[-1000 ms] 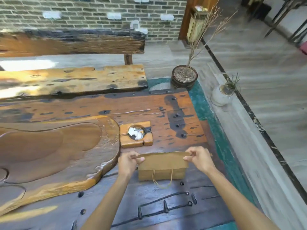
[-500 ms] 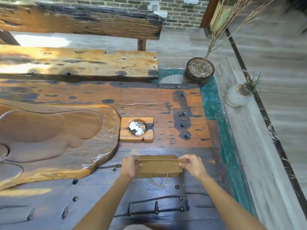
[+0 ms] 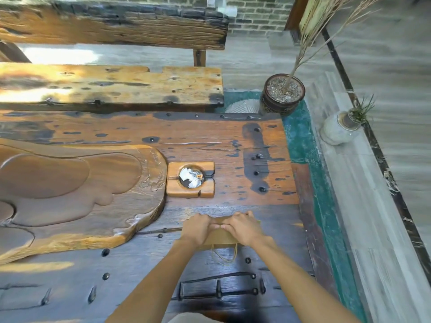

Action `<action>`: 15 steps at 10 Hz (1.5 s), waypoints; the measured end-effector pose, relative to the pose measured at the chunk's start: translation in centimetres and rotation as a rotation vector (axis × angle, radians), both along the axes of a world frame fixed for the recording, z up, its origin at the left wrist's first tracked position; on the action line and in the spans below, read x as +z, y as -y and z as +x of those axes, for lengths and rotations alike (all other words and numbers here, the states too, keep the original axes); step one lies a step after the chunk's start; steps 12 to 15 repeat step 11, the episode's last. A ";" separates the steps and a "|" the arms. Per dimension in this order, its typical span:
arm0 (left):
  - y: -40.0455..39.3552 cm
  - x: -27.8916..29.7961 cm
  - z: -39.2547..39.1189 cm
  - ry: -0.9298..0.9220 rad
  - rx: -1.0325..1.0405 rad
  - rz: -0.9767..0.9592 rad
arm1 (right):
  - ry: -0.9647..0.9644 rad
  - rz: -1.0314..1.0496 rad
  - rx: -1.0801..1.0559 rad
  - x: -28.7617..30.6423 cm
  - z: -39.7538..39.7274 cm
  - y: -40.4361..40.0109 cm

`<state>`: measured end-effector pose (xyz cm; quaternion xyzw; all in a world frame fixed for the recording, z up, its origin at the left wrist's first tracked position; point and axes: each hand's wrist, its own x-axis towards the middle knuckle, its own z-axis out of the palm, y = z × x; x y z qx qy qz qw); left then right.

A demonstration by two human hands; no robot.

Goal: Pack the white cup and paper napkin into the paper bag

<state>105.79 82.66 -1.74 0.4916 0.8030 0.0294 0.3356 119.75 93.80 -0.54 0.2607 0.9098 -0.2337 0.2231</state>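
Nearest, both hands meet at the top edge of the bag (image 3: 219, 236), which lies flat on the dark table (image 3: 140, 276), long axis across the person, string handle (image 3: 225, 255) trailing toward them. Left hand (image 3: 198, 228) and right hand (image 3: 242, 227), fingertips touching, pinch the closed mouth (equally near it). Just beyond stands a wooden ashtray (image 3: 190, 180) holding crumpled white scraps. Neither cup nor napkin can be seen; the mouth likely needs parting first.

Brown paper bag (image 3: 219, 236) standing on the dark wooden table (image 3: 140, 271), top edge pressed shut (twine handle hanging in front)
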 end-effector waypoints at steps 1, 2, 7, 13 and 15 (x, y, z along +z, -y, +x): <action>0.4 0.0 0.0 -0.052 -0.042 0.006 | 0.007 0.016 0.005 -0.1 0.2 -0.2; 1.0 0.1 -0.5 -0.094 -0.059 0.007 | 0.048 0.046 -0.014 -0.3 1.1 -1.2; 2.5 0.6 -2.5 0.185 0.080 0.144 | -0.009 -0.034 -0.134 0.7 6.5 -2.1; 4.2 2.1 -1.8 -0.184 0.141 0.384 | -0.208 0.215 -0.316 3.0 7.0 -0.8; 4.2 2.1 -1.8 -0.184 0.141 0.384 | -0.208 0.215 -0.316 3.0 7.0 -0.8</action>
